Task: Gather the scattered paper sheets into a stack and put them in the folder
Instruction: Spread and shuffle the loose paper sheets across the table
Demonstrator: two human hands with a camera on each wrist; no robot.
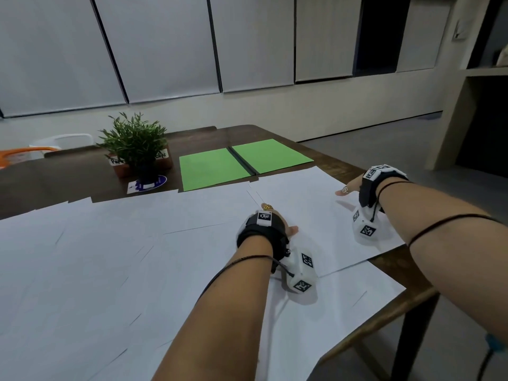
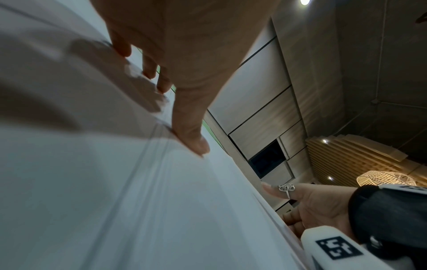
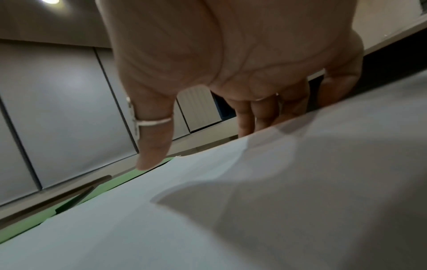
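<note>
1. Our left hand (image 1: pixel 270 220) lies flat, fingers spread, on the paper sheets (image 1: pixel 137 257).
2. Our right hand (image 1: pixel 354 185), fingers loosely extended, touches their far right edge.
3. The folder (image 1: pixel 217 167) lies open beyond both hands.

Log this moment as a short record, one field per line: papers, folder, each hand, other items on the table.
papers: white paper sheets spread loose and overlapping over the near part of the wooden table, not stacked
folder: green folder lies open and flat beyond the sheets, nothing in it
left hand: left hand palm down, fingers straight, touching the sheets mid-table
right hand: right hand at the sheets' right edge, fingers reaching past the edge; whether it has a grip there cannot be told
other items: potted plant, brown labelled box behind it
</note>
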